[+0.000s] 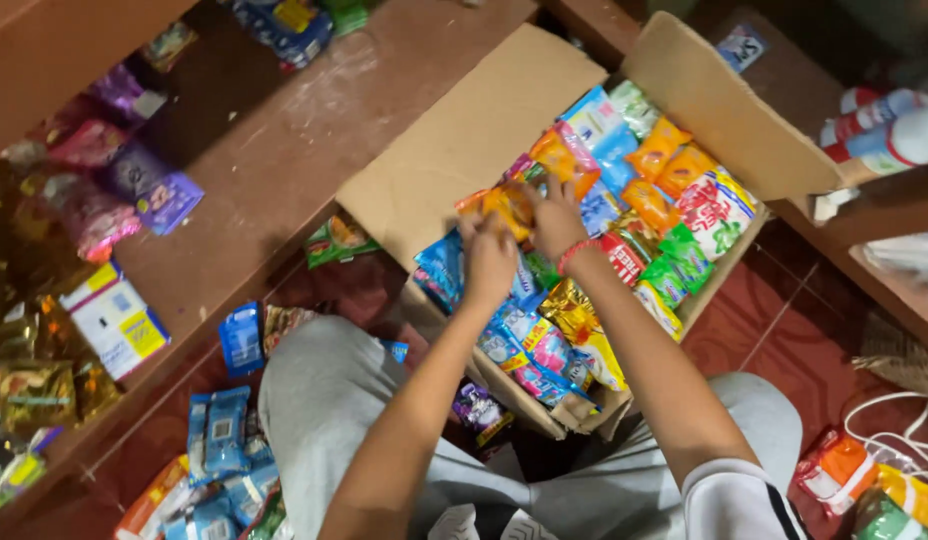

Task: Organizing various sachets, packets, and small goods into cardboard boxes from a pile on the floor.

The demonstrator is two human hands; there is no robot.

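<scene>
A small orange crinkly snack packet (pixel 509 205) is pinched by both hands – left hand (pixel 489 258), right hand (pixel 556 220) – close together, just above the open brown cardboard box (pixel 464 150) – a little nearer the left.

The cardboard box (pixel 464 150) is showing matt, slightly rough brown paperboard on its open flaps. Inside the box, the snack packets (pixel 674 200) are gleaming as glossy plastic film, and one gold packet (pixel 569 310) is shining like foil. Left of the box, the wooden shelf (pixel 274 160) is looking dull and scuffed. Below the box, the grey trousers (pixel 324 390) are appearing as soft matt cloth.
</scene>
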